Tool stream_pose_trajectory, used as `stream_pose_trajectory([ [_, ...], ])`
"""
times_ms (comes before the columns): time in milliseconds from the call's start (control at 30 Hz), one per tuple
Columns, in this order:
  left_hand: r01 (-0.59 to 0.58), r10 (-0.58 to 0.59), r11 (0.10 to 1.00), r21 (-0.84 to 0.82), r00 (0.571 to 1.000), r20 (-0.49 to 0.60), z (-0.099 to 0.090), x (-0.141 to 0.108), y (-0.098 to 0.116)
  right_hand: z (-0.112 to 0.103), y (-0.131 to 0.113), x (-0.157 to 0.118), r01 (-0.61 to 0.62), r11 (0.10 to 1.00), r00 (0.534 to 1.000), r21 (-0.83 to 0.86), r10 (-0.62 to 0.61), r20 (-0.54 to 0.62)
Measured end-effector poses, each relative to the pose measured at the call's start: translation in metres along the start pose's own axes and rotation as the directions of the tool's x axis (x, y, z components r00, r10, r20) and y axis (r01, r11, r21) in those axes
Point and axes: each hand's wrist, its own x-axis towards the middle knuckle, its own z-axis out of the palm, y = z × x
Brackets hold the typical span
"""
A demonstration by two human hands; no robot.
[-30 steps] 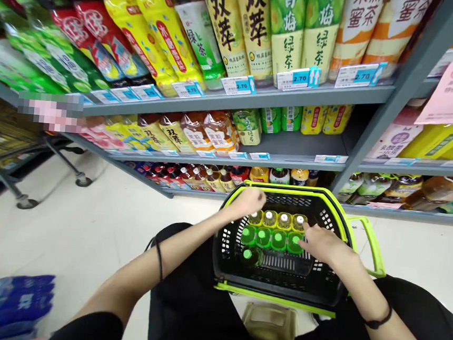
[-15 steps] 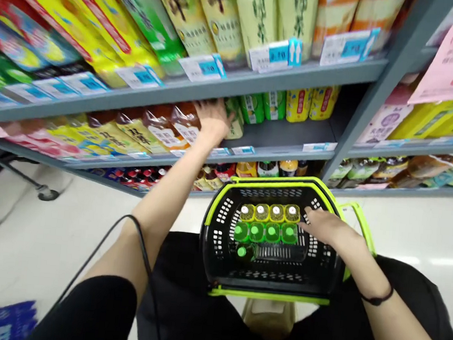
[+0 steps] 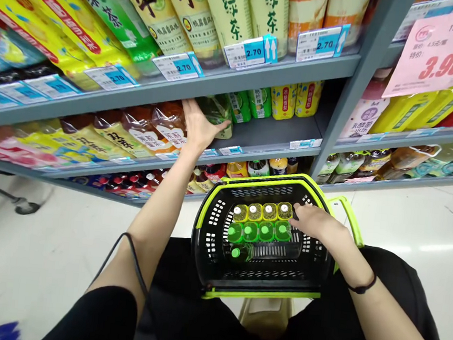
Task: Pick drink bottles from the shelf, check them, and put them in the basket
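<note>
My left hand [image 3: 199, 126] reaches into the second shelf, its fingers against a green tea bottle [image 3: 217, 115] and its thumb spread along the bottle's front. Amber tea bottles [image 3: 169, 122] stand just left of it. My right hand [image 3: 310, 219] is over the right side of a black basket with a lime-green rim [image 3: 255, 296], fingertips beside a yellow bottle with a white cap [image 3: 285, 211]. Inside the basket, rows of yellow and green bottles [image 3: 266, 231] stand upright, with one more green-capped bottle [image 3: 239, 252] in front of them.
Above is a shelf edge [image 3: 202, 86] with price tags and large drink bottles. A pink price sign [image 3: 439, 51] hangs at the right. A stool [image 3: 265, 316] is below the basket. Wheels of a cart [image 3: 27, 206] show on the floor at the left.
The view has shifted, so the shelves and basket appear further left. My left hand has turned, its thumb now apart from the fingers, and the green tea bottle beside it looks tilted.
</note>
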Motion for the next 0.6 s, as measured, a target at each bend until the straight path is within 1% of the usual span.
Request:
stream_pose_trajectory([
  [67, -0.103, 0.101, 0.994, 0.044, 0.994, 0.041, -0.006, -0.007, 0.008, 0.001, -0.001, 0.001, 0.009, 1.0, 1.0, 0.007, -0.009, 0.006],
  [100, -0.155, 0.149, 0.985, 0.073, 0.985, 0.085, -0.01, -0.011, 0.014, 0.002, -0.001, 0.0, 0.012, 1.0, 1.0, 0.01, -0.012, 0.006],
  [133, -0.213, 0.196, 0.972, 0.102, 0.969, 0.153, -0.014, -0.015, 0.02, 0.002, -0.002, 0.0, 0.014, 1.0, 1.0, 0.013, -0.014, 0.006],
  [167, -0.279, 0.244, 0.952, 0.126, 0.94, 0.24, -0.017, -0.019, 0.026, 0.002, -0.002, 0.0, 0.015, 1.0, 1.0, 0.016, -0.015, 0.002],
  [200, -0.351, 0.289, 0.925, 0.143, 0.898, 0.331, -0.02, -0.023, 0.031, 0.002, -0.002, -0.001, 0.014, 1.0, 1.0, 0.019, -0.014, -0.005],
  [267, -0.487, 0.366, 0.859, 0.158, 0.8, 0.476, -0.023, -0.028, 0.036, 0.002, -0.002, -0.003, 0.007, 1.0, 1.0, 0.023, -0.006, -0.027],
  [300, -0.538, 0.397, 0.828, 0.159, 0.762, 0.512, -0.025, -0.03, 0.035, 0.002, -0.002, -0.005, 0.002, 1.0, 0.999, 0.024, -0.001, -0.041],
  [333, -0.57, 0.424, 0.806, 0.157, 0.742, 0.519, -0.026, -0.031, 0.033, 0.003, -0.002, -0.006, -0.001, 1.0, 0.999, 0.026, 0.002, -0.054],
  [367, -0.586, 0.446, 0.796, 0.153, 0.738, 0.506, -0.027, -0.031, 0.03, 0.004, -0.002, -0.007, -0.001, 1.0, 0.998, 0.028, 0.003, -0.065],
  [400, -0.591, 0.468, 0.794, 0.144, 0.744, 0.477, -0.03, -0.031, 0.027, 0.004, -0.002, -0.009, 0.002, 1.0, 0.997, 0.03, 0.0, -0.075],
  [467, -0.594, 0.516, 0.797, 0.11, 0.763, 0.388, -0.037, -0.033, 0.021, 0.004, -0.003, -0.011, 0.019, 0.999, 0.994, 0.034, -0.016, -0.109],
  [533, -0.617, 0.585, 0.785, 0.056, 0.768, 0.261, -0.048, -0.039, 0.023, 0.003, -0.003, -0.011, 0.036, 0.999, 0.982, 0.032, -0.03, -0.185],
  [600, -0.64, 0.64, 0.768, -0.033, 0.765, 0.072, -0.062, -0.05, 0.033, -0.001, -0.004, -0.009, 0.028, 0.999, 0.955, 0.029, -0.018, -0.297],
])
